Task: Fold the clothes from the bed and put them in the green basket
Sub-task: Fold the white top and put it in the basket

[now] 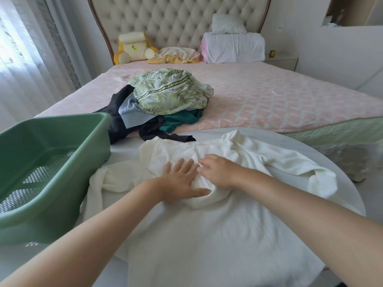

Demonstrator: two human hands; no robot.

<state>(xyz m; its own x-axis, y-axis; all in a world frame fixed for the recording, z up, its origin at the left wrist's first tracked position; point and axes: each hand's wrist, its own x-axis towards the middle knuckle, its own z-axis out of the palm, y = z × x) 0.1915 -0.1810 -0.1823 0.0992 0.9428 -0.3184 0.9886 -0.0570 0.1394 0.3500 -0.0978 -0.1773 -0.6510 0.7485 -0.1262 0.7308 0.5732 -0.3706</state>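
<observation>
Flat and spread, my left hand (182, 181) presses the white ribbed-knit sweater (207, 235) on the round table (124, 156). My right hand (217, 172) curls onto it, pinching or not I cannot tell. Quilted pink bed (269, 96) carries crumpled clothes (170, 94). Rectangular green plastic basket (51, 204) shows only its perforated floor.

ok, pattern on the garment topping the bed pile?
The top garment: green leaf print on white, with a striped band; head view.
</observation>
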